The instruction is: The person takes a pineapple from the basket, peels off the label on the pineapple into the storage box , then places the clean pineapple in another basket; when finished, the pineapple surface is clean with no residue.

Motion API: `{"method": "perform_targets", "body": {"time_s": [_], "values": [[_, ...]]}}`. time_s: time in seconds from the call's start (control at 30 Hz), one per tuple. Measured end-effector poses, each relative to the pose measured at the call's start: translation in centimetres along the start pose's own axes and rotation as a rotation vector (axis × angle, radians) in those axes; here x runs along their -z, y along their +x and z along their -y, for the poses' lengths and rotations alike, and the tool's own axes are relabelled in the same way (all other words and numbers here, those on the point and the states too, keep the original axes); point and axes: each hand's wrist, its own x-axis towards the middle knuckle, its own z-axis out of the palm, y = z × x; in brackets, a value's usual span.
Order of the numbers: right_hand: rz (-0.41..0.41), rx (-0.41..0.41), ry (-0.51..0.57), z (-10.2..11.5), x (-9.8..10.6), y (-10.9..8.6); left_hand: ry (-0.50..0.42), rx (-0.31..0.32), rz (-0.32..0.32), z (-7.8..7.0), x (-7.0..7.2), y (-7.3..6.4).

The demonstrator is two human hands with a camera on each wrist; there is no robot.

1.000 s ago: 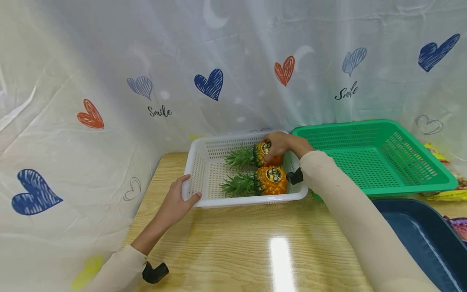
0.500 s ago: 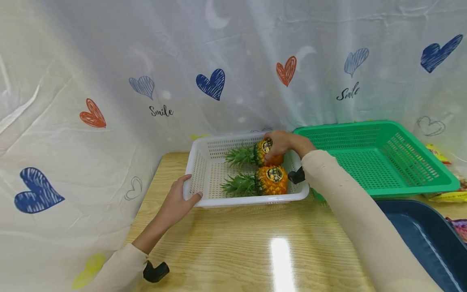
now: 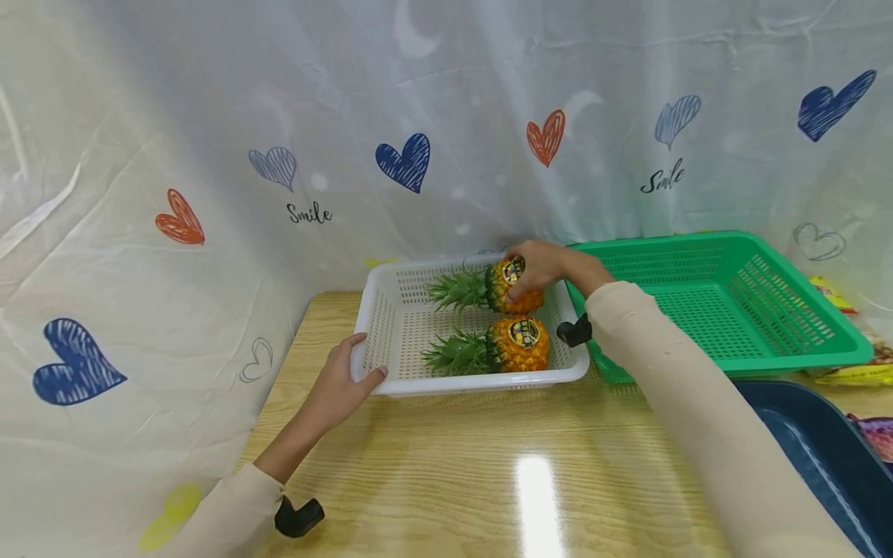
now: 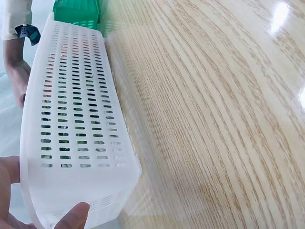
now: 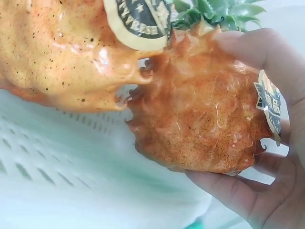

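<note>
Since the earlier head view, the far pineapple (image 5: 205, 112) and the right hand (image 3: 543, 263) have shifted toward the back of the white basket (image 3: 474, 383); more space now shows between the two pineapples. Left hand: no clear change.

Positions below are relative to the white basket, near to far.

Tabletop (image 3: 446, 465): wood grain, in front of and under it. Dark blue tray (image 3: 795, 426): right of its front, partly behind the sleeve. Left hand (image 3: 343, 391): gripping its front-left corner, thumb over the rim, a finger against the outer wall. Near pineapple (image 3: 519, 345): lying on its side along the front wall, leaves pointing left, untouched. Far pineapple: inside its back-right part, leaves also left. Right hand: gripping this fruit from above, thumb and fingers around the body. Green basket (image 3: 788, 362): just to its right. Packets (image 3: 847, 377): farther right. Curtain (image 3: 474, 93): behind it.

Step in hand, judged: picking up the far pineapple while the left hand steadies the basket. Clearance beneath the fruit cannot be told.

Next move probably calls for a firm hold and a straight lift, spiky leaves kept clear of the rim. Destination unclear.
</note>
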Motion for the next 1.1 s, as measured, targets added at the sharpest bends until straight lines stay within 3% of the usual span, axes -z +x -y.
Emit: {"method": "perform_targets", "body": {"time_s": [0.63, 1.1], "values": [[-0.073, 0.104, 0.002, 1.1, 2.2, -4.2, 0.023, -0.004, 0.006, -0.1, 0.2, 0.0], [-0.074, 0.163, 0.009, 1.9, 2.6, -7.4, 0.021, -0.016, 0.001, -0.1, 0.0, -0.1]]}}
